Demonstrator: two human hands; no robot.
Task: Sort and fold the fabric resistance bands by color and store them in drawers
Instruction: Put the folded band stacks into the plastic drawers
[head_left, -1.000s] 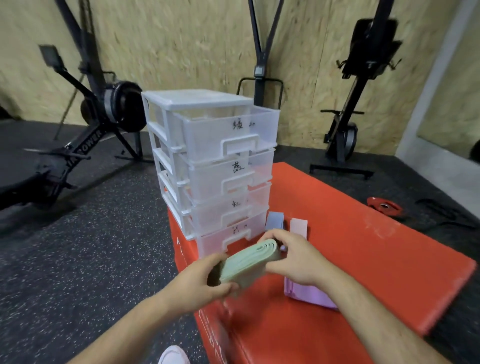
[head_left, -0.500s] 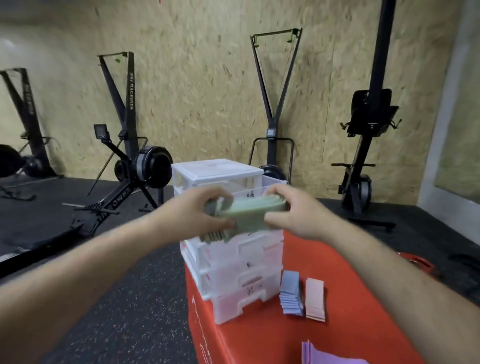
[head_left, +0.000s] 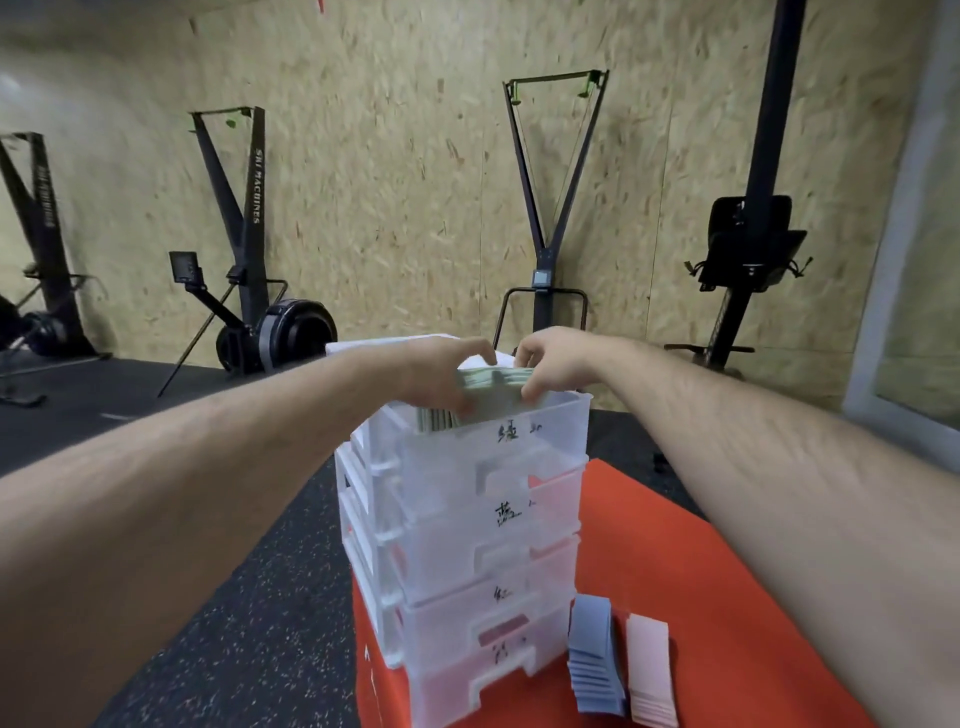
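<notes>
Green folded bundle of fabric bands (head_left: 493, 385), sitting in the mouth of the pulled-out top drawer (head_left: 524, 441) of a see-through white plastic drawer tower (head_left: 457, 551). Partly down inside, with band edges showing through the clear wall, and partly above the rim. Gripped at its left end by the left hand (head_left: 441, 374), fingers curled round it. Pinched at its right end by the right hand (head_left: 553, 364), fingertips bent down over the edge. Black hand-written marks on all four drawer fronts. Under the tower, a red padded box (head_left: 727, 571). On the red top, just beside the bottom drawer, a neat stack of folded blue bands (head_left: 592, 649). Right next to that, a stack of folded pink bands (head_left: 649, 670); touching or not, cannot tell. Behind, black gym machines (head_left: 249, 249) against a chipboard wall (head_left: 389, 182), on a dark speckled floor (head_left: 234, 623).
</notes>
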